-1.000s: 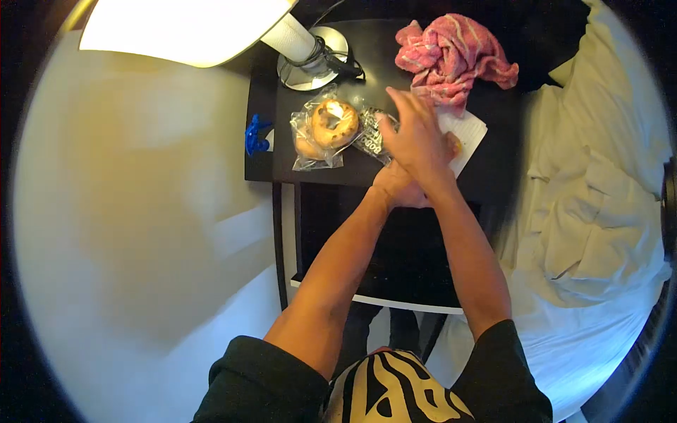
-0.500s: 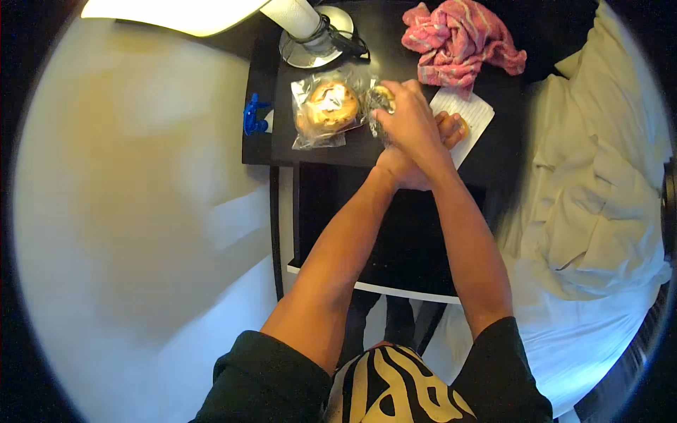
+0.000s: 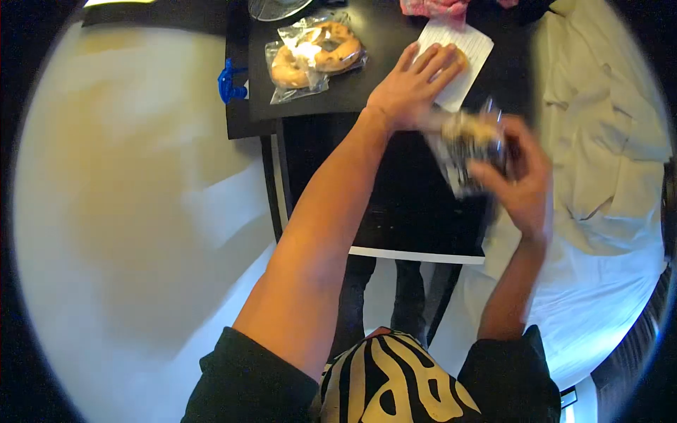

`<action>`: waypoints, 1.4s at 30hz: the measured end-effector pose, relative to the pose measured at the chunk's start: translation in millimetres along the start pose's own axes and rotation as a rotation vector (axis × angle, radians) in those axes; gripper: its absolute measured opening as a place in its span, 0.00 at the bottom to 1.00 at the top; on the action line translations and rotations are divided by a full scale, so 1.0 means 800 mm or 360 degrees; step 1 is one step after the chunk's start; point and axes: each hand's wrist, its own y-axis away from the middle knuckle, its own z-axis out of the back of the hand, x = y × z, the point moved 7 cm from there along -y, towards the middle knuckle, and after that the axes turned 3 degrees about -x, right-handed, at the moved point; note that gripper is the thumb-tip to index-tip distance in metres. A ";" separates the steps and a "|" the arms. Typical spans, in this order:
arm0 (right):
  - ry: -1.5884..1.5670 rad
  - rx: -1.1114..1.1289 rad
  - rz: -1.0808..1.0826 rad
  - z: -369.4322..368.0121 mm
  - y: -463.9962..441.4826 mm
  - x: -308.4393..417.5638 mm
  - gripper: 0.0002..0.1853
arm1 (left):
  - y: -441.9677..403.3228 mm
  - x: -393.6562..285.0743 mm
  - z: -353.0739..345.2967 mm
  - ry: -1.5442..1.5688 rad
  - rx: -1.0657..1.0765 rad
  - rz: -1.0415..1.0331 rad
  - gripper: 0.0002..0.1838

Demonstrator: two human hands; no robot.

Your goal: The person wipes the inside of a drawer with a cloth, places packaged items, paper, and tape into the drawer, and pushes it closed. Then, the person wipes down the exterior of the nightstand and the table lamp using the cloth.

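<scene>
My left hand (image 3: 416,84) reaches over the dark table with its fingers stretched out across a sheet of white paper (image 3: 478,51). A small tan edge (image 3: 462,59) shows by its fingertips; what it belongs to is mostly hidden. To the right, my right hand (image 3: 525,180) grips a clear plastic package (image 3: 469,151) in front of the table's edge. Its contents look yellowish and dark, but motion smears them. Two ring-shaped bagels (image 3: 337,48) in clear plastic wrap lie on the table, left of my left hand.
The dark table (image 3: 381,28) holds a lamp base (image 3: 278,5) and a pink cloth (image 3: 434,7) at the far side. A blue object (image 3: 229,81) sits at its left edge. A bed with pale covers (image 3: 592,155) stands on the right, a light wall (image 3: 134,176) on the left.
My right hand has lifted the plastic package from beside the bagels and carried it right and toward me, uncrossing my arms. My left hand stays over the paper. The view has shifted.
</scene>
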 end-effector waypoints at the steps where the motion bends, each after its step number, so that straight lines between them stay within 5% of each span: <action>1: 0.0015 0.0175 -0.0058 -0.006 0.018 -0.024 0.23 | 0.001 -0.002 0.002 0.0003 0.0005 0.0002 0.49; 6: -0.0073 0.0275 -0.0756 -0.085 0.068 -0.178 0.26 | 0.003 -0.007 0.012 0.0124 -0.0016 0.0015 0.49; 12: -0.0073 -0.0118 -0.0644 -0.221 0.047 -0.285 0.20 | 0.005 -0.006 0.014 0.0119 -0.0078 -0.0085 0.48; 17: 0.0154 -0.0440 -0.0674 -0.254 0.041 -0.283 0.22 | 0.024 -0.018 0.034 0.0170 -0.0279 -0.0112 0.46; 22: 0.0426 -0.0166 -0.0107 -0.308 0.036 -0.385 0.23 | 0.136 -0.022 0.117 0.0440 -0.0537 0.0508 0.38; 25: 0.0124 -0.0200 -0.0822 -0.317 0.013 -0.277 0.24 | 0.254 0.034 0.156 0.0242 -0.0576 0.1159 0.38; 29: 0.0542 -0.0159 -0.0839 -0.351 -0.002 -0.328 0.22 | 0.363 0.094 0.120 0.0177 -0.0667 0.1809 0.43; 35: 0.0741 -0.0304 -0.0441 -0.367 -0.021 -0.304 0.21 | 0.358 0.106 0.093 0.0389 -0.0619 0.1746 0.43; 42: 0.0144 -0.0587 -0.0175 -0.303 -0.010 -0.094 0.15 | 0.350 0.105 0.090 0.0269 -0.0429 0.1652 0.46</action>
